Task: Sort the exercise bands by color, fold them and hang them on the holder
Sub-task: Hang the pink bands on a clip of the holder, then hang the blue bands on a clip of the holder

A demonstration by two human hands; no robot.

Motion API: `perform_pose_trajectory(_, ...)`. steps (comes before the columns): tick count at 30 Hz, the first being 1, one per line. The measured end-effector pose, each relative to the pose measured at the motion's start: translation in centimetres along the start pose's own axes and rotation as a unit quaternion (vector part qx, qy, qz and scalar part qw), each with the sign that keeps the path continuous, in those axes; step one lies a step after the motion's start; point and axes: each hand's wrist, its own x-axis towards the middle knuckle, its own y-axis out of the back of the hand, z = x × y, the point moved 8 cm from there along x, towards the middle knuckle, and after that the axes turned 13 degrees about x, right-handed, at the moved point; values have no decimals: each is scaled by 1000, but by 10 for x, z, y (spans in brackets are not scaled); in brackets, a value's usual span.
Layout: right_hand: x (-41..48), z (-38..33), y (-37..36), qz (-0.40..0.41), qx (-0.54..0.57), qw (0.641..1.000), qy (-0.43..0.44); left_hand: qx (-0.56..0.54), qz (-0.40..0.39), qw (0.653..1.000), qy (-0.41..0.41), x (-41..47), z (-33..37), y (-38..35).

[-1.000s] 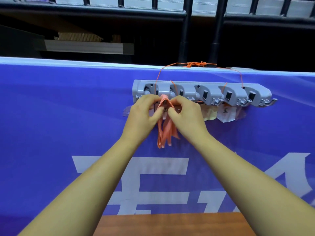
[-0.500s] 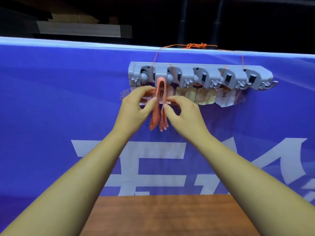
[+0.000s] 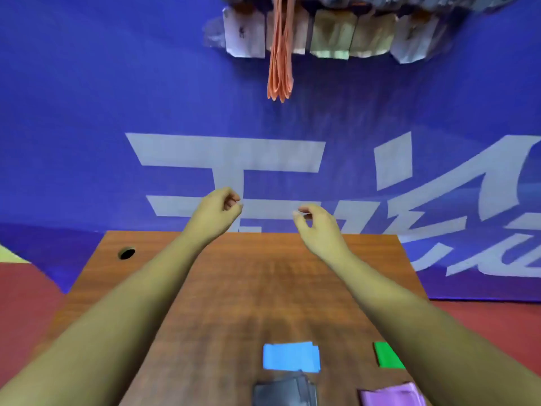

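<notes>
Hands (image 3: pixel 215 210) (image 3: pixel 317 227) loosely curled, empty, orange bands (image 3: pixel 280 54) hanging

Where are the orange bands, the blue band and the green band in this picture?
orange bands (image 3: pixel 280 54), head view, on the middle of the hanging bundle.
blue band (image 3: pixel 290 356), head view, on the centre of its top face.
green band (image 3: pixel 388 355), head view, on the middle of its visible part.

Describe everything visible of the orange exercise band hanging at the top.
The orange rubbery exercise band is a thin flat strip folded into several layers, hanging straight down as a narrow bunch with its looped ends lowest. Its top runs off the picture's upper edge, so the hook is unseen. It hangs before the blue banner, among taped paper labels. Neither the left hand nor the right hand touches it.
</notes>
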Motion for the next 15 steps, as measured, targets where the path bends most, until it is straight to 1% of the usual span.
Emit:
perform_pose_trajectory(4,-48,63,-41,-60,-37,996,-47,17,-75,996,44,-51,-37,-60)
perform_pose_trajectory(6,-74,92,-57,-90,-56,992,-75,26,-110,992,52,-76,-53,-91)
perform_pose_trajectory(11,-136,155,-89,-183,-108,963,-168,52,-219,972,66,-134,-88,-169)
perform_pose_trajectory(15,-163,183,-109,-239,-147,941,-190,41,-286,954,86,-166,-109,-221)
